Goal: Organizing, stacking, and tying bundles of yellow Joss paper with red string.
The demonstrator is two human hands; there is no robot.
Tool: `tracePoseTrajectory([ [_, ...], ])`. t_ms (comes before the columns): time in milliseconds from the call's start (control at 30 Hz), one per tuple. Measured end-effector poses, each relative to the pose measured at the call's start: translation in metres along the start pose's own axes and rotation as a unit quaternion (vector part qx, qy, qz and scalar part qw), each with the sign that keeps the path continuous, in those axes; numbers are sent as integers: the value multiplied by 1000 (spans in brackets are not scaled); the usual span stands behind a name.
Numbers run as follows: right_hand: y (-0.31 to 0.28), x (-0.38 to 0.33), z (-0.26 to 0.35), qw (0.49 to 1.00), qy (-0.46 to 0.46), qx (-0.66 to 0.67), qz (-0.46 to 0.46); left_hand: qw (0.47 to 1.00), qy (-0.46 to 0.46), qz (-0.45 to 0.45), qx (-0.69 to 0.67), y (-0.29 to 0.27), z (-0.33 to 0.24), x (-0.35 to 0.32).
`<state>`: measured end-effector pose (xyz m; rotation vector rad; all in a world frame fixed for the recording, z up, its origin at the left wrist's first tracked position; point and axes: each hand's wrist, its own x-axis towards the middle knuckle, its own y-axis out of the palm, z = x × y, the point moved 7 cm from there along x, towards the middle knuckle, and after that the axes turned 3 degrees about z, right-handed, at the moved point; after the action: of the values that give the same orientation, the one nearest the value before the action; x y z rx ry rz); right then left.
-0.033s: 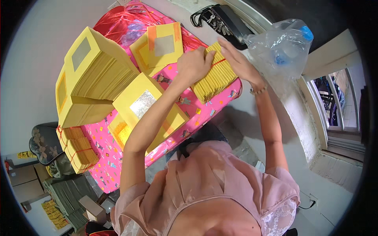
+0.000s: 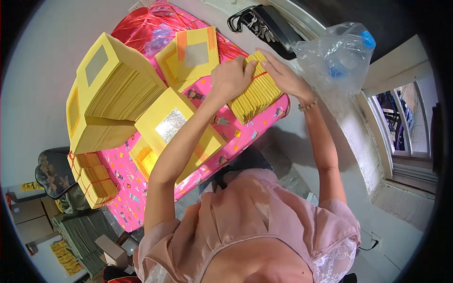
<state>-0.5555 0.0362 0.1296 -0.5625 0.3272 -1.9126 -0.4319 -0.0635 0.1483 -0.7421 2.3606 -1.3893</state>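
Note:
A bundle of folded yellow paper [image 2: 257, 96], tied round with a red string, stands at the right end of the pink table. My left hand [image 2: 231, 79] grips its left side, the thumb lying against the folds. Against its far right side my right hand [image 2: 287, 79] presses with long, nearly straight fingers, some of their tips blurred. Near my left forearm lies a stack of yellow paper [image 2: 158, 108] with a silver square on top. Beyond my left hand rests another yellow stack with a silver square and orange marks [image 2: 207, 49].
A tall stack of yellow paper [image 2: 125, 80] fills the table's left side. Red string-tied bundles [image 2: 96, 181] sit at its near left corner. Red plastic strings [image 2: 137, 28] lie at the back. Keys on a black case [image 2: 266, 30] and a clear plastic bag [image 2: 337, 61] are beyond the table.
My right hand has shifted slightly down and left along the bundle. The left hand and the bundle stay almost in place.

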Motion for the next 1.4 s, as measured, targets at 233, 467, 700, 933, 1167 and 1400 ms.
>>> tracePoseTrajectory([
  [233,14,10,-13,993,50,54,94,1000,11,-17,11,-4,-4,-2],
  [467,12,3,-24,999,16,8,50,998,26,-51,18,-4,-10,-4],
  [700,17,5,-20,988,50,102,101,992,32,-92,-80,-12,7,-9],
  [933,10,-12,-28,990,98,9,103,933,-45,-192,-303,-3,55,-45],
  [1167,12,-14,-50,983,124,98,92,853,-102,-119,-498,32,57,-48],
  [1400,13,-43,-52,931,159,314,94,607,-405,18,-684,60,66,-84],
])
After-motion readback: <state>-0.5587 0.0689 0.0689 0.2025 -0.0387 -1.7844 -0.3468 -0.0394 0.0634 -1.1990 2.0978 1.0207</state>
